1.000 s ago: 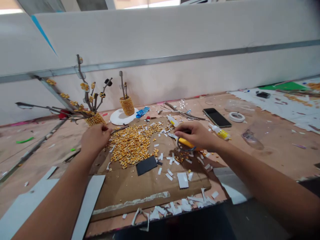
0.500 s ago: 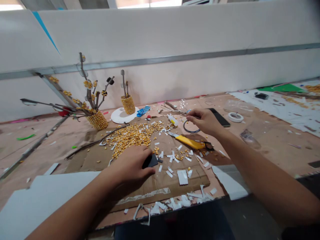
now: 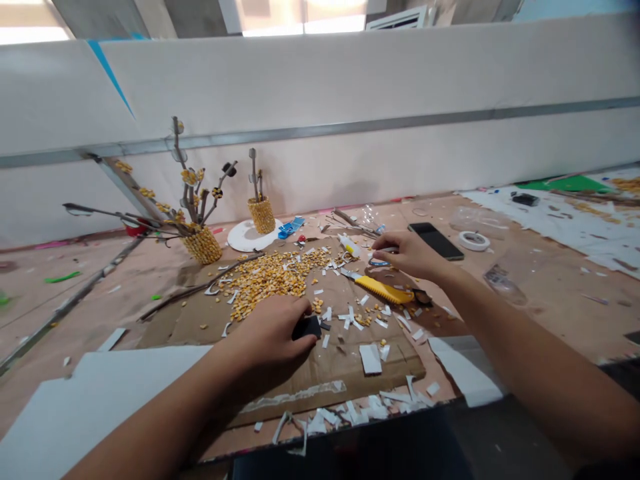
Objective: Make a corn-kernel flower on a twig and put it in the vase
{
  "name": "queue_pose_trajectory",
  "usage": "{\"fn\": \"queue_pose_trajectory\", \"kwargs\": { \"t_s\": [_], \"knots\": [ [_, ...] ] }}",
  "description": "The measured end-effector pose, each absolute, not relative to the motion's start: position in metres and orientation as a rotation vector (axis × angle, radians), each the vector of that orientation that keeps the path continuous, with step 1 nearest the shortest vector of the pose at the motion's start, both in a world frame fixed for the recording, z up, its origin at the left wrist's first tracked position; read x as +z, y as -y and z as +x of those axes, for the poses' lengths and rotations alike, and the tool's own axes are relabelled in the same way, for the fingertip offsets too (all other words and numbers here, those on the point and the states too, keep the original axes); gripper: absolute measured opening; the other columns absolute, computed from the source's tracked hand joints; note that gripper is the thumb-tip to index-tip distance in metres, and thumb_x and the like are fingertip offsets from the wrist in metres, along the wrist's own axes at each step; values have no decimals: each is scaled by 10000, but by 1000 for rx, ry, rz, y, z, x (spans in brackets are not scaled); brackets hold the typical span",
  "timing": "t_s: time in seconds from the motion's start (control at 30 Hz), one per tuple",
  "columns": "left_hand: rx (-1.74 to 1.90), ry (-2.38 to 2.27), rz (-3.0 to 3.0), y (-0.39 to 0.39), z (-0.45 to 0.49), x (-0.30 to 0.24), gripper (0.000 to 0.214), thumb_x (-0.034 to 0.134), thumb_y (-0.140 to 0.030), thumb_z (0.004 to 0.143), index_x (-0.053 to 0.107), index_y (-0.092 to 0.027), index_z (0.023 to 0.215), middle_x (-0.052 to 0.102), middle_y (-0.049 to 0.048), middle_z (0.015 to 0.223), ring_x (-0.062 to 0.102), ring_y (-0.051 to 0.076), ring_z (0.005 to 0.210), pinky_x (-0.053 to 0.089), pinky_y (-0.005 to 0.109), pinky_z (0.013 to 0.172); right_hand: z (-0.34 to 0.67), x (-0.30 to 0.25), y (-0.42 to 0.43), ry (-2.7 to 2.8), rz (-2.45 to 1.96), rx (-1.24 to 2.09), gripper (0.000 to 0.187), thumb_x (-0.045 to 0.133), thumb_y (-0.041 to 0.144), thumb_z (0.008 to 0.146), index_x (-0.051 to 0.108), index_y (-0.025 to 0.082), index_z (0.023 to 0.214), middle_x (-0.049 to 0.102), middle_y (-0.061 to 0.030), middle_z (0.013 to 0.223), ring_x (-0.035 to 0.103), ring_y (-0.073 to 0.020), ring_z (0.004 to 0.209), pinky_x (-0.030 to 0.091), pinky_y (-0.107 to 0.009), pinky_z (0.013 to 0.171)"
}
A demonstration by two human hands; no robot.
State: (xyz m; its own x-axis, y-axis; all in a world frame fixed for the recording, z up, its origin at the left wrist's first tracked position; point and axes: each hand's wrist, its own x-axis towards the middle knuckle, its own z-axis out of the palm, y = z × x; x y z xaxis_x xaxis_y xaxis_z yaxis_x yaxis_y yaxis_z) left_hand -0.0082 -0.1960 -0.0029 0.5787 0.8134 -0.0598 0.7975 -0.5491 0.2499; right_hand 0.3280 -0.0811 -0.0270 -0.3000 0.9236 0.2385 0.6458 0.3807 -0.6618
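Note:
My left hand (image 3: 273,330) rests over the cardboard sheet (image 3: 300,370), its thumb and fingers closed on a small flat black piece (image 3: 309,327). Farther off to the right, my right hand (image 3: 411,255) has its fingertips closed on a thin greyish ring (image 3: 379,262), tilted above the cardboard and partly hidden by the fingers. Just left of the ring lies a small white glue bottle with a yellow label (image 3: 349,245). A yellow utility knife (image 3: 385,290) with its blade out lies below my right hand. Loose corn kernels (image 3: 270,277) are heaped beyond my left hand.
A corn-covered pot with branches (image 3: 203,245) stands at the left; a smaller corn-covered pot (image 3: 263,215) sits on a white disc (image 3: 240,237). A phone (image 3: 436,241) and a white tape roll (image 3: 474,241) lie at the right. White paper scraps (image 3: 360,407) litter the front edge.
The ring has come up off the surface and tilted in my right hand. My left hand keeps its hold on the black piece. The whole view has shifted slightly.

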Motion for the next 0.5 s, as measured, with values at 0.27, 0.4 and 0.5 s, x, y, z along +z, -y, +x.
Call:
{"fn": "queue_pose_trajectory", "kwargs": {
  "t_s": [0.27, 0.4, 0.5],
  "knots": [
    [72, -1363, 2479, 198, -6, -1, 180, 700, -378, 874, 665, -225, 962, 707, 72, 941, 631, 252, 864, 414, 350, 725, 327, -33, 82, 2238, -1438, 587, 180, 710, 299, 835, 705, 221, 998, 784, -63, 933, 711, -230, 860, 519, -317, 751],
    [119, -1367, 2451, 200, -3, 1, 175, 715, -346, 848, 658, -225, 960, 705, 61, 952, 628, 248, 874, 426, 357, 744, 333, -43, 77, 2256, -1552, 476, 154, 697, 256, 821, 679, 220, 970, 771, -60, 912, 687, -223, 807, 477, -310, 711],
    [163, -1334, 2437, 201, -2, 2, 232, 735, -331, 831, 669, -218, 1023, 696, 69, 1009, 627, 260, 947, 454, 371, 810, 335, -48, 76, 2263, -1617, 419, 134, 711, 255, 808, 686, 229, 937, 764, -49, 861, 662, -210, 730, 439, -304, 648]
  ]
}}
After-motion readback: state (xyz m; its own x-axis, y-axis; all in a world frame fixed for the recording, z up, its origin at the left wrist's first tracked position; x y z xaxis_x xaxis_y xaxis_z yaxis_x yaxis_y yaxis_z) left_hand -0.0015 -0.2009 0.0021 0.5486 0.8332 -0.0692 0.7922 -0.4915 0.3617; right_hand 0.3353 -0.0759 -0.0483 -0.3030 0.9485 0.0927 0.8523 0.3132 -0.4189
